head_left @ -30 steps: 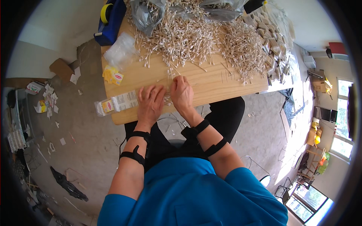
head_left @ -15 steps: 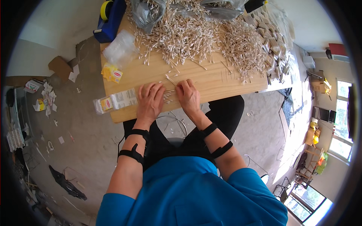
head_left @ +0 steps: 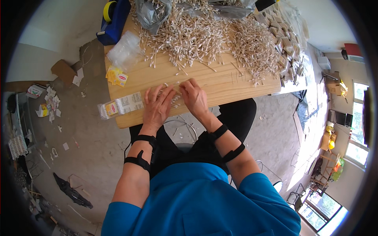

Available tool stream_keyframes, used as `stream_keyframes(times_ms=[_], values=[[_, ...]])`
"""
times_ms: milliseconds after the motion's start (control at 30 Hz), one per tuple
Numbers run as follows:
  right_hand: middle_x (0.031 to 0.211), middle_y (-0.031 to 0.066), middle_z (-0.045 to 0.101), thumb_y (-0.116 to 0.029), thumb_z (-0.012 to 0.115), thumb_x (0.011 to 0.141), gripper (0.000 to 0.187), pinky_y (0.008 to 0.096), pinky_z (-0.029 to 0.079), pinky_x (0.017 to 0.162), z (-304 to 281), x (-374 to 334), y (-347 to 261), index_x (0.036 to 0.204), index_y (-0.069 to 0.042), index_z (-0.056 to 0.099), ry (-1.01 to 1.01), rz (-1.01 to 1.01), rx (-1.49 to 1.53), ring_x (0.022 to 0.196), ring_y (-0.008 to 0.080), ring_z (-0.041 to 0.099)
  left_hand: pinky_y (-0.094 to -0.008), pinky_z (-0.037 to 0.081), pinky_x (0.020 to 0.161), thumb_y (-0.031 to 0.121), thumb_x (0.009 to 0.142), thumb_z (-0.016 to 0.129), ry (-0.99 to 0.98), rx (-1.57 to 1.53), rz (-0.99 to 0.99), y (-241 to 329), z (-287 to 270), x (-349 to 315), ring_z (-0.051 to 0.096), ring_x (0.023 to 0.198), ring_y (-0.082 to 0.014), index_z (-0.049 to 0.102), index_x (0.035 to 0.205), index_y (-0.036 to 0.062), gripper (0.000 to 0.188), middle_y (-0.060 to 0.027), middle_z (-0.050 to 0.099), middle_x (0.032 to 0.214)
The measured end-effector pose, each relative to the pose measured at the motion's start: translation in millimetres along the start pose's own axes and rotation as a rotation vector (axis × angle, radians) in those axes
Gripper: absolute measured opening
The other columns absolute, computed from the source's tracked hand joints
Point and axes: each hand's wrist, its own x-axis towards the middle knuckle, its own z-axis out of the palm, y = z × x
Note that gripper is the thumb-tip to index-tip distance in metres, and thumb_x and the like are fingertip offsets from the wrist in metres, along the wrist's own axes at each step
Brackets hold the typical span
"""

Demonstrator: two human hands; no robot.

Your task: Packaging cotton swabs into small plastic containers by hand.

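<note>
My left hand (head_left: 156, 104) lies curved over a small row of cotton swabs (head_left: 175, 101) near the table's front edge. Their white tips stick out on its right side, and its palm hides the rest. Close beside it, my right hand (head_left: 195, 99) is closed in a pinch at the upper end of the row. A cotton swab seems to be between its fingertips, partly hidden. Left of my left hand lies a white printed strip (head_left: 131, 103). A clear packet of swabs (head_left: 111, 108) with a yellow and red label adjoins it.
A large heap of loose swabs (head_left: 193, 39) covers the table's far side, with grey plastic bags (head_left: 155, 15) on it. Small packed bundles (head_left: 289, 51) pile up at right. Clear bags (head_left: 126, 49), yellow cards (head_left: 117, 76) and a blue tape dispenser (head_left: 114, 25) are at left.
My right hand has shifted slightly left, toward my left hand. The swabs that lay above and between my hands are now mostly at or under my fingers. My left hand has barely moved.
</note>
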Motion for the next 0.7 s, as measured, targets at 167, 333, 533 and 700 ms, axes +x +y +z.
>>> stream_keyframes(times_ms=[167,333,533,700], values=[[0.098,0.0126,0.056,-0.007,0.060,0.088,0.008,0.0433,0.052,0.068,2.8,28.2,11.2,0.095,-0.006,0.057,-0.047,-0.271,-0.136,0.086,0.0333,0.064,-0.0513,0.025,0.115,0.017,0.083,0.067,-0.012,0.021,-0.002,-2.0,3.2,-0.7,0.041,0.132,-0.0221,0.062,0.128,0.0174,0.046,0.0057,0.053,0.139],[0.095,0.0140,0.053,-0.008,0.059,0.088,0.008,0.0430,0.052,0.069,-0.6,21.5,20.4,0.094,-0.004,0.055,-0.050,-0.167,-0.260,0.088,0.0333,0.062,-0.0495,0.027,0.112,0.011,0.082,0.067,0.021,-0.020,-0.011,1.3,-0.3,1.4,0.045,0.126,-0.0228,0.065,0.121,0.0132,0.039,0.0041,0.056,0.134],[0.093,0.0144,0.052,-0.009,0.059,0.088,0.008,0.0439,0.052,0.069,-2.7,9.1,8.9,0.092,-0.003,0.054,0.003,-0.045,-0.290,0.089,0.0335,0.061,-0.0488,0.029,0.112,0.009,0.081,0.068,0.031,-0.028,-0.009,-0.1,-0.8,1.7,0.045,0.126,-0.0228,0.065,0.121,0.0118,0.040,0.0031,0.057,0.132],[0.093,0.0137,0.054,-0.007,0.059,0.088,0.005,0.0445,0.052,0.070,5.0,4.5,2.8,0.091,-0.004,0.056,0.003,-0.010,-0.195,0.089,0.0343,0.062,-0.0479,0.028,0.113,0.009,0.082,0.068,0.050,-0.005,-0.008,-1.6,1.2,0.1,0.045,0.127,-0.0234,0.061,0.126,0.0100,0.044,0.0015,0.055,0.134]])
